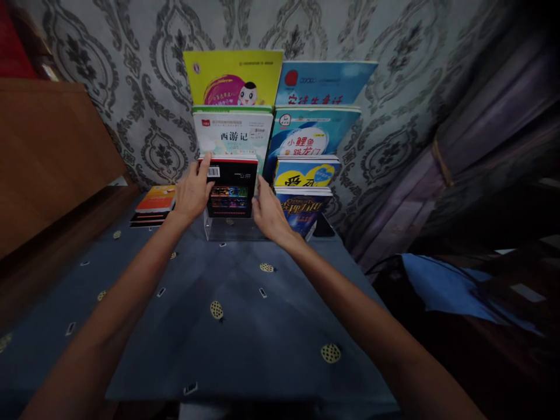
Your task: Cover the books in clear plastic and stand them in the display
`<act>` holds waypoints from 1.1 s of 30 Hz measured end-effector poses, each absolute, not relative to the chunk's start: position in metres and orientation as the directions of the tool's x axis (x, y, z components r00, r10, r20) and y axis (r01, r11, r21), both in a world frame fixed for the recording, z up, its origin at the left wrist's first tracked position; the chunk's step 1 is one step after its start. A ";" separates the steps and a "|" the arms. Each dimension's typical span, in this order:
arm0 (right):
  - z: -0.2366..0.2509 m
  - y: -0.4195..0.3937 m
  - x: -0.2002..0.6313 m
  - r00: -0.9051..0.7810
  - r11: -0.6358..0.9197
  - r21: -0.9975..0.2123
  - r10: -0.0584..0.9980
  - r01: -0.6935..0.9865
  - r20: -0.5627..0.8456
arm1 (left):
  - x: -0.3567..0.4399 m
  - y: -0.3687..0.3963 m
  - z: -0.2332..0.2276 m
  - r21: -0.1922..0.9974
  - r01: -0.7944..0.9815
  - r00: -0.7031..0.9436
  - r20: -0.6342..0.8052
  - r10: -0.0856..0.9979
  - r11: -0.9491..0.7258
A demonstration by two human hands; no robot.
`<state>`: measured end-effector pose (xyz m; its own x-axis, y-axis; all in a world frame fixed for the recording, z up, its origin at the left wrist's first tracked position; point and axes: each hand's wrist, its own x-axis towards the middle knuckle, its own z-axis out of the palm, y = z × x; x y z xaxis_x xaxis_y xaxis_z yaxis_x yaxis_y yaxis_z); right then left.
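Observation:
A black book (pixel 231 201) with a white barcode and a strip of colourful pictures is held upright between both hands, in front of the left column of a clear plastic book rack (pixel 236 230). My left hand (pixel 192 189) grips its left edge, fingers on the cover near the barcode. On the opposite edge, my right hand (pixel 269 210) closes around the lower right side. Directly behind stands a white and pale green book (pixel 234 134), with a yellow-green book (pixel 236 76) taller at the back. Whether the black book's bottom rests in the rack I cannot tell.
In the rack's right column stand blue books (pixel 315 128), a yellow book (pixel 306 173) and a dark blue book (pixel 304 207). A small stack with an orange book (pixel 155 199) lies left. A pineapple-print cloth (pixel 245 326) covers the table; patterned wall behind, purple curtain (pixel 406 181) right.

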<state>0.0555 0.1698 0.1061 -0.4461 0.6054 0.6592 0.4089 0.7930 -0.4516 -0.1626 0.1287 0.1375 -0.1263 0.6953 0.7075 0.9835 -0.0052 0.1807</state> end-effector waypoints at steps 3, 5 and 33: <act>0.118 0.172 0.050 -0.428 0.835 -0.397 0.539 0.381 0.725 | -0.161 0.126 0.140 0.172 0.985 -0.134 0.689 0.713 0.019; 0.123 0.176 0.045 -0.424 0.839 -0.383 0.531 0.388 0.734 | -0.158 0.123 0.142 0.173 0.984 -0.152 0.665 0.731 0.048; 0.066 0.206 0.020 -0.240 0.664 -0.614 0.738 0.428 0.631 | -0.161 0.142 0.110 0.479 0.863 -0.295 0.738 0.607 -0.163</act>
<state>0.0196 0.2064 0.0656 -0.2398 0.7380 0.6308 0.4280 0.6635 -0.6136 -0.1606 0.1419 0.1104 -0.2947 0.6072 0.7379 0.8626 -0.1632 0.4788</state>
